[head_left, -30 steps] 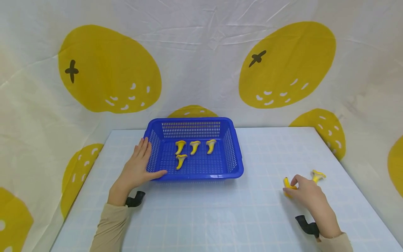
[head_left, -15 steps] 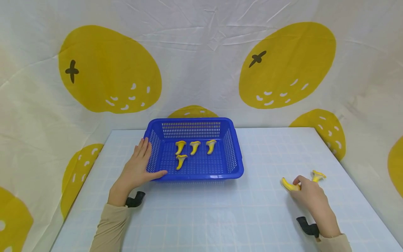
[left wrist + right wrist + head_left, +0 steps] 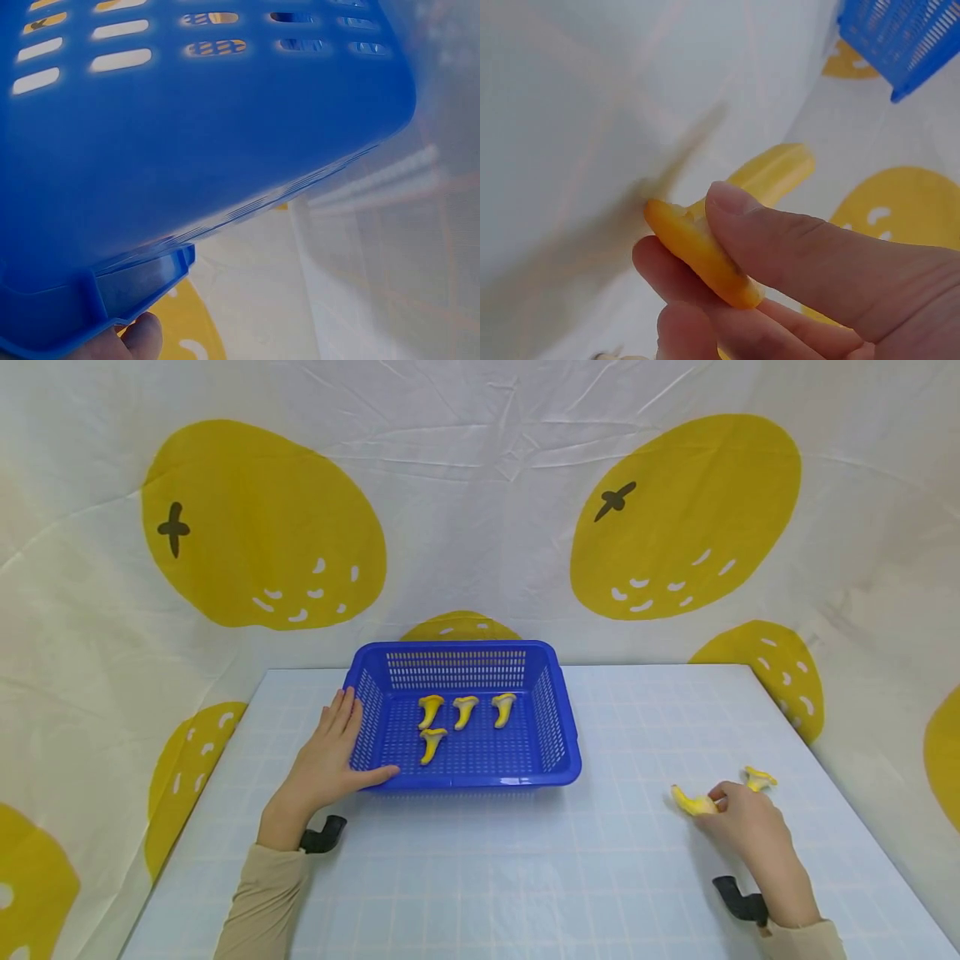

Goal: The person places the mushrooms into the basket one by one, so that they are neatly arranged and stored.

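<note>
My right hand [image 3: 752,832] pinches a yellow toy chanterelle mushroom [image 3: 696,803] by its cap, between thumb and fingers, on the right side of the table. In the right wrist view the mushroom's stem [image 3: 774,174] points away from the hand. Just behind that hand lies another yellow mushroom [image 3: 759,778], partly hidden by it. My left hand [image 3: 324,760] rests at the front left corner of a blue plastic basket [image 3: 480,781], fingers straight along its left rim and thumb stretched over the front rim. Several yellow mushrooms [image 3: 464,712] lie inside the basket.
The table [image 3: 525,877] has a pale checked cover. Behind it hangs a white cloth [image 3: 480,527] printed with large yellow fruit. The basket stands near the table's back edge, with perforated walls [image 3: 225,112] all round.
The mushroom in my right hand has turned from upright to slanting leftward, its stem end now out to the left. That hand has shifted slightly right. The left hand stays put.
</note>
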Action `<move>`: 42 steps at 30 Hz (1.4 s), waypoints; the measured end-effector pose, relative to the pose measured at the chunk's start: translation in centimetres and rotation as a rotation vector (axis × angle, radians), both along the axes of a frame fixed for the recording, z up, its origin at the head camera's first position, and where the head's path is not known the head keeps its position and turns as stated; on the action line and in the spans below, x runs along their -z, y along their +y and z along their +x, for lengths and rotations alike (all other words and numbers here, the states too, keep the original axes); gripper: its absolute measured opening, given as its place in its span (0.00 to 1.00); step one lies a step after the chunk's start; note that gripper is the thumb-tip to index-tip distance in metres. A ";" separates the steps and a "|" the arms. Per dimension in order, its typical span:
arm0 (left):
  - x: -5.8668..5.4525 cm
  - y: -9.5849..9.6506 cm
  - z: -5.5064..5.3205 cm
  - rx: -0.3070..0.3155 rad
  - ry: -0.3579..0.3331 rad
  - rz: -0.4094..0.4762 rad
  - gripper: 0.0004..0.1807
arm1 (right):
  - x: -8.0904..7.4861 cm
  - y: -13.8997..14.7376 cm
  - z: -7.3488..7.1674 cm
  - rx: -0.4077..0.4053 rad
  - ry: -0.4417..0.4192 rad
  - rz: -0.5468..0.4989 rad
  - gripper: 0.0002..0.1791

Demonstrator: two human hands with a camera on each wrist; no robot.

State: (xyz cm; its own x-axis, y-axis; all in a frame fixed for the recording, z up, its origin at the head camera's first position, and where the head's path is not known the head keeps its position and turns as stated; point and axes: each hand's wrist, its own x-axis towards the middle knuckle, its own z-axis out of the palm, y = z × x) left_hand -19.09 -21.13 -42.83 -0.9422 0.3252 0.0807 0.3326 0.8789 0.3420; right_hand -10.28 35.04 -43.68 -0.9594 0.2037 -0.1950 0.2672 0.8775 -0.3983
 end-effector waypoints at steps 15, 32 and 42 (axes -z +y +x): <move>-0.2 0.0 0.1 0.003 0.001 0.010 0.71 | -0.1 -0.6 -0.2 -0.043 -0.001 -0.005 0.12; -0.2 0.0 0.0 0.005 0.004 0.001 0.71 | 0.3 -0.4 -1.7 -0.067 0.002 -0.203 0.18; 0.0 -0.1 -0.1 0.006 0.002 -0.002 0.71 | -1.8 -1.2 -3.3 -0.133 0.050 -0.276 0.17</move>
